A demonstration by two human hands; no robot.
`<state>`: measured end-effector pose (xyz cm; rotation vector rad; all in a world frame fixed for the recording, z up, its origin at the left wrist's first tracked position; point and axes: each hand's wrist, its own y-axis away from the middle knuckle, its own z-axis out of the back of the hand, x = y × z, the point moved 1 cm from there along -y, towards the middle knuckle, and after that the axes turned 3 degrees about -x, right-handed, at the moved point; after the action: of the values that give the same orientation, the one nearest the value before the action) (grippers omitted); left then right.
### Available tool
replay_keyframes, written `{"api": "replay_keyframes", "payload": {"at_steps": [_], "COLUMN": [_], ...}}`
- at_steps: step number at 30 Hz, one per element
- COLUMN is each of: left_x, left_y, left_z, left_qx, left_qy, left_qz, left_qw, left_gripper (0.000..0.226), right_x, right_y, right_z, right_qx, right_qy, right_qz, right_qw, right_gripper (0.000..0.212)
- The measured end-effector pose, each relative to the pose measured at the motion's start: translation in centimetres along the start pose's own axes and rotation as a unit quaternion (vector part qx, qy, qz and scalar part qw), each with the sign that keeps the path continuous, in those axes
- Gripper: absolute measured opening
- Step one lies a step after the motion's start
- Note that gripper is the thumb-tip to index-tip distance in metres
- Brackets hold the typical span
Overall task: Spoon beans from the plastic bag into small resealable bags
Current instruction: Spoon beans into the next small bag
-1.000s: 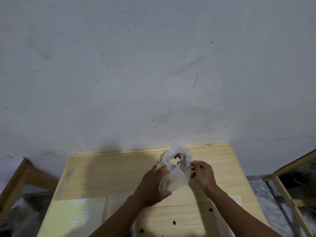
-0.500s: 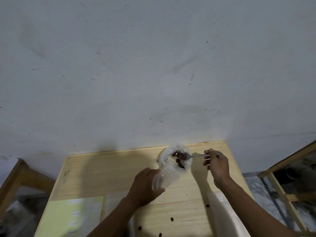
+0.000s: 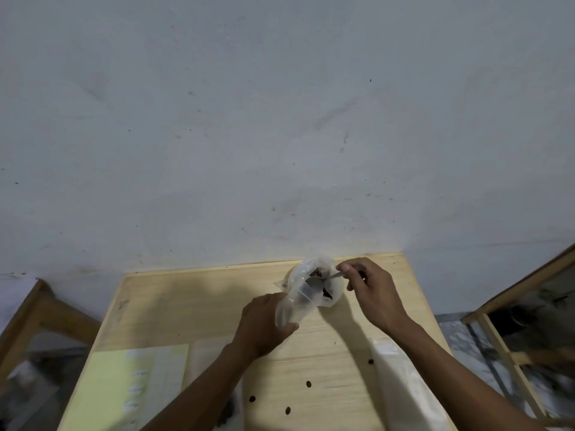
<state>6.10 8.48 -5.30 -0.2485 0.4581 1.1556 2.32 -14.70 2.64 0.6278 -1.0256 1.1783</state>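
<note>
**Spoon goes deeper into the bean bag**

Half a second ago the right hand [image 3: 371, 290] held the spoon [image 3: 323, 279] out to the side with its bowl just over the rim — now that hand has closed in against the plastic bag [image 3: 315, 283], and the bowl sits inside among the dark beans [image 3: 326, 293]. Fingers and thumb pinch the handle. The spoon lies nearly level, long axis running from the hand down-left into the bag's mouth, bowl end leading. The left hand [image 3: 264, 325] still wraps a small clear resealable bag [image 3: 287, 309], tilted up-right, its top touching the bean bag. All of it sits at the far right of the wooden table [image 3: 186, 306] — loose beans [image 3: 308, 384] lie scattered nearer the person.
</note>
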Motion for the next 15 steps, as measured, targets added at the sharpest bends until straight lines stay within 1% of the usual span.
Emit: {"api": "replay_keyframes", "payload": {"at_steps": [2, 3, 6, 8, 10, 15], "left_x": [0.0, 0.1, 0.6, 1.0, 1.6, 2.4], "left_y": [0.1, 0.3, 0.8, 1.4, 1.9, 2.8], "left_z": [0.2, 0.3, 0.2, 0.1, 0.0, 0.3], "left_qx": [-0.009, -0.013, -0.013, -0.014, -0.025, -0.04], "left_qy": [-0.004, 0.002, 0.065, 0.115, 0.143, 0.174], "left_qz": [0.004, 0.009, 0.057, 0.094, 0.113, 0.138], "left_qw": [1.0, 1.0, 0.996, 0.989, 0.983, 0.974], "left_gripper": [0.064, 0.064, 0.067, 0.072, 0.077, 0.069], "right_x": [0.1, 0.1, -0.2, -1.3, -3.2, -9.1], "right_y": [0.0, -0.1, -0.6, -0.9, -0.8, 1.8], "right_z": [-0.1, -0.1, 0.7, 1.3, 1.6, 0.4], "right_qx": [0.012, 0.002, -0.075, -0.125, -0.141, -0.111], "right_qy": [0.007, -0.007, -0.083, -0.131, -0.161, -0.162], "right_qz": [0.017, 0.017, -0.016, -0.071, -0.136, -0.258], "right_qw": [1.0, 1.0, 0.994, 0.981, 0.967, 0.946], "right_gripper": [0.014, 0.013, 0.012, 0.017, 0.023, 0.028]}}
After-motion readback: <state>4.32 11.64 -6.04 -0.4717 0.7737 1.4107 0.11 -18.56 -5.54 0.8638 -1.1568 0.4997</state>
